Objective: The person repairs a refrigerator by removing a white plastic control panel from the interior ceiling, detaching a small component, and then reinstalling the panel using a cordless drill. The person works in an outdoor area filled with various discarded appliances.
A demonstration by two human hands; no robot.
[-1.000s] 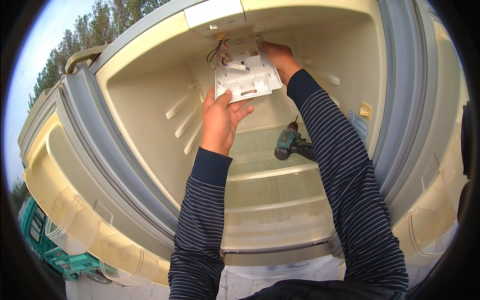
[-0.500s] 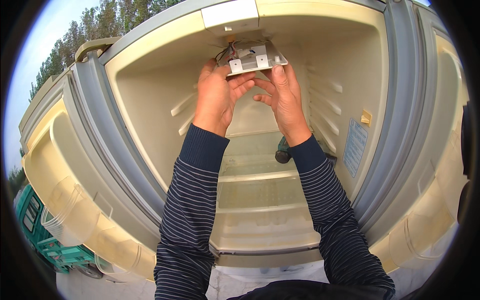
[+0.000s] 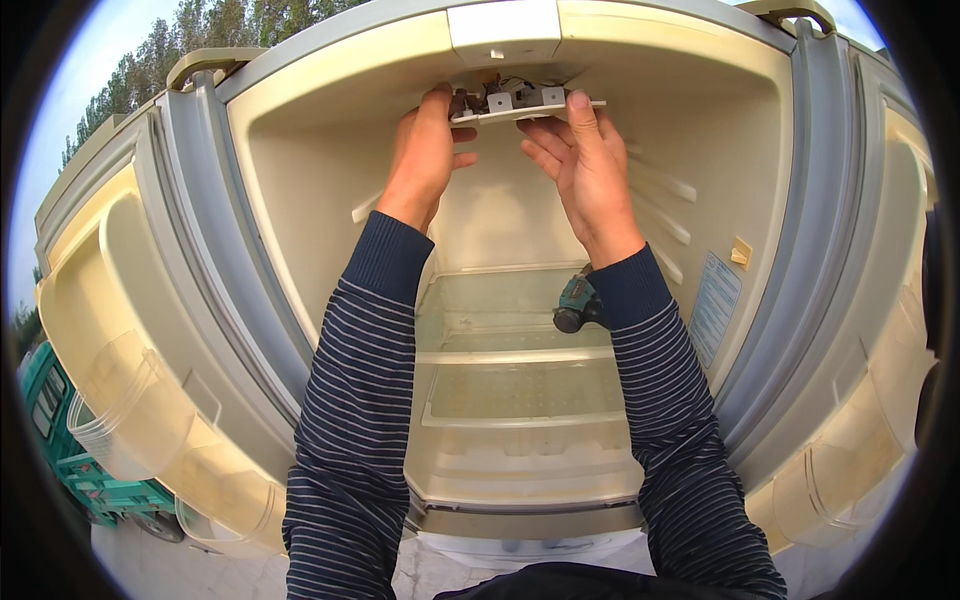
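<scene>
A white plastic panel (image 3: 528, 112) with mounting tabs and wires is raised close to the ceiling inside the fridge, just below a white housing (image 3: 505, 30). My left hand (image 3: 415, 160) grips its left end, the lower fingers spread below it. My right hand (image 3: 590, 175) holds the right side with the thumb over the front edge and fingers underneath. Some of the wires are hidden behind the panel. A teal and black cordless drill (image 3: 578, 305) lies on a glass shelf (image 3: 470, 310) below my right hand, partly hidden by my forearm.
Ribbed shelf supports (image 3: 665, 190) line the fridge's side walls. Open doors with clear bins flank me on the left (image 3: 130, 410) and right (image 3: 840, 480). A teal vehicle (image 3: 90, 490) stands on pale paving at lower left, with trees (image 3: 180, 40) behind the fridge.
The panel has risen toward the ceiling and tilted nearly flat, edge-on to my view. My right hand has shifted from the far right side to the front edge. My left hand has moved up with it.
</scene>
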